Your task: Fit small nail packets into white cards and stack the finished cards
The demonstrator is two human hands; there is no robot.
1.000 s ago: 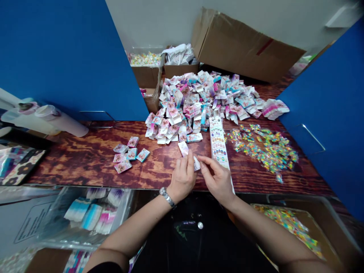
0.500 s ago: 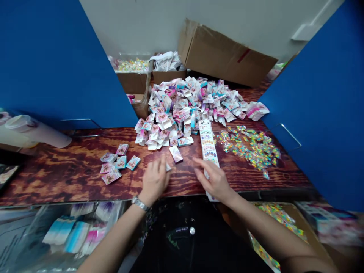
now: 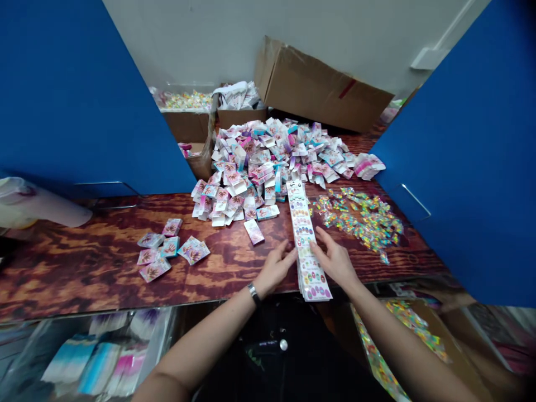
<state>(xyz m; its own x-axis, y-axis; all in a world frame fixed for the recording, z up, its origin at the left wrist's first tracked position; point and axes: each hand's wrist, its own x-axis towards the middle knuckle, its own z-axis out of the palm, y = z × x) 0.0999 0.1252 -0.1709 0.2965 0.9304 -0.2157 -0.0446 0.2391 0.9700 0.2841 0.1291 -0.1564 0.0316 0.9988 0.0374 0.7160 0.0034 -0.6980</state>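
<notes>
While flanking strips (image 3: pixel 311 265): fingers (image 3: pixel 325 237) parted on both sides.
Left hand (image 3: pixel 273 272): at left edge.
Right hand (image 3: pixel 338 267): overlapping right edge.
Lone box (image 3: pixel 254 231): near pile (image 3: pixel 259 159).

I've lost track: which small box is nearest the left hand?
The pale box lying alone in front of the pile; the others lie in it or grouped farther left.

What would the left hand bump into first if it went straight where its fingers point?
The left hand would probably meet the near edge of the stack of printed strips first. Its fingertips may already touch it; that's hard to tell.
</notes>
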